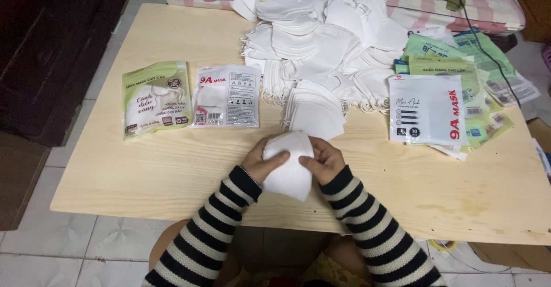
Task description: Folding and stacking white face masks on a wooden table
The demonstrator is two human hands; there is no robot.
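My left hand (262,161) and my right hand (325,159) both grip a small stack of folded white face masks (290,172), held upright just above the near part of the light wooden table (143,172). Both arms wear black-and-white striped sleeves. Right behind the held stack lies a fanned bundle of white masks (313,112). Further back, a large loose heap of white masks (321,34) covers the table's far middle.
Two sealed mask packets lie at the left: a green one (156,97) and a clear white one (227,96). A pile of empty white and green packets (445,100) sits at the right. A striped cushion (402,0) and dark cable lie beyond the table.
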